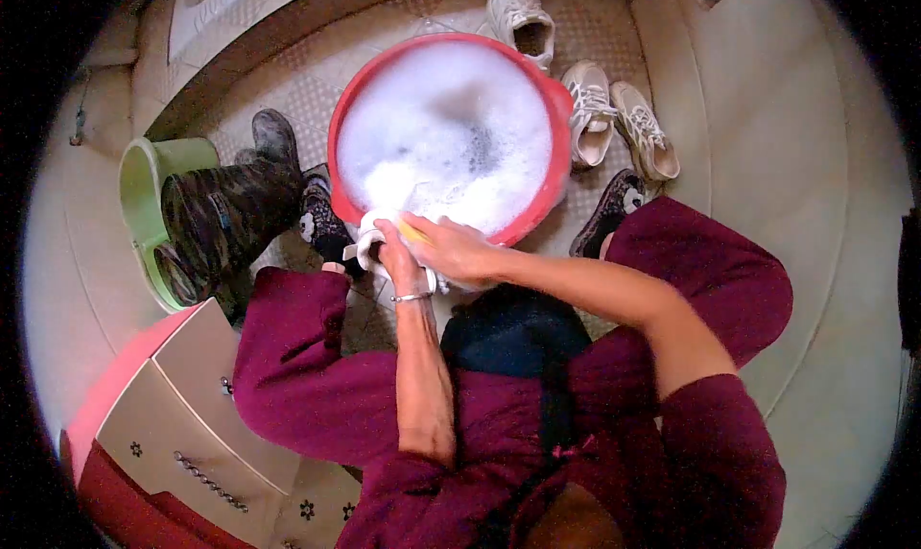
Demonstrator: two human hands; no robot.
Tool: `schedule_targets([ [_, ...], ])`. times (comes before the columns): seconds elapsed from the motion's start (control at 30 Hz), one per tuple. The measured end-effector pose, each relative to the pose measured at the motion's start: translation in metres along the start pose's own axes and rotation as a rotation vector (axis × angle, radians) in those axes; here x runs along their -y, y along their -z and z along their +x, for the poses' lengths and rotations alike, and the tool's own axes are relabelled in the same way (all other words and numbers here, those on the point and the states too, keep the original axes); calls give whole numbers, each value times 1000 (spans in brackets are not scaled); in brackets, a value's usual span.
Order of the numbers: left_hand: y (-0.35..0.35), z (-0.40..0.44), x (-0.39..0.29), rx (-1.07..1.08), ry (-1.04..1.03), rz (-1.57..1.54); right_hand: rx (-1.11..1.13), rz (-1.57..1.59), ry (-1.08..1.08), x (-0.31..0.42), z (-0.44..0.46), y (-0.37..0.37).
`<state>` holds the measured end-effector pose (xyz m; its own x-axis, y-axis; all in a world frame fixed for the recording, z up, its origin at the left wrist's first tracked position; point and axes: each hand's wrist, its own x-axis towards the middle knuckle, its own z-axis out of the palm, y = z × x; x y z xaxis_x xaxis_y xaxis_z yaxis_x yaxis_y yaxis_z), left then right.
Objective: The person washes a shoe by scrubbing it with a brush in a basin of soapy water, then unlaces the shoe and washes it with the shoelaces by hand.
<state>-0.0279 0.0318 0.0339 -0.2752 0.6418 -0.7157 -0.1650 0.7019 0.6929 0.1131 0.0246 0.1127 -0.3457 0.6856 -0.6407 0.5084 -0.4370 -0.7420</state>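
At the near rim of a red basin [335,136] full of white suds, my left hand [396,258] is closed around a white shoe [370,230], its far part merging into the foam. My right hand [458,251] grips a small yellow scrubbing tool [413,232] against the shoe. Whether that tool is a brush or a sponge is hidden by the fingers. Soapy water [480,146] shows through a thin patch in the foam [393,98].
Three white lace-up shoes [518,16] stand on the tiles beyond and right of the basin. Camouflage boots [230,208] lean on a green bucket [139,179] at left. A drawer cabinet [206,395] stands lower left. My feet flank the basin.
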Motion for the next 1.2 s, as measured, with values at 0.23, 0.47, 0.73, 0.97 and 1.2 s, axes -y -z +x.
schedule_targets([
  [0.23, 2, 11, 4, 294, 110, -460, -205, -7, 83, 3, 68, -15],
  [0.47, -9, -10, -9, 295, 141, -493, -147, -1, 56, -6, 33, -6],
  [0.73, 18, -24, -27, 464, 239, -561, -165, 118, 182, -57, 100, -18],
  [0.97, 44, -11, 20, 333, 361, -367, -176, 539, 93, -56, 91, -22],
  [1.2, 33, -12, 0, 364, 632, 125, -249, 405, 30, -56, 99, -38],
])
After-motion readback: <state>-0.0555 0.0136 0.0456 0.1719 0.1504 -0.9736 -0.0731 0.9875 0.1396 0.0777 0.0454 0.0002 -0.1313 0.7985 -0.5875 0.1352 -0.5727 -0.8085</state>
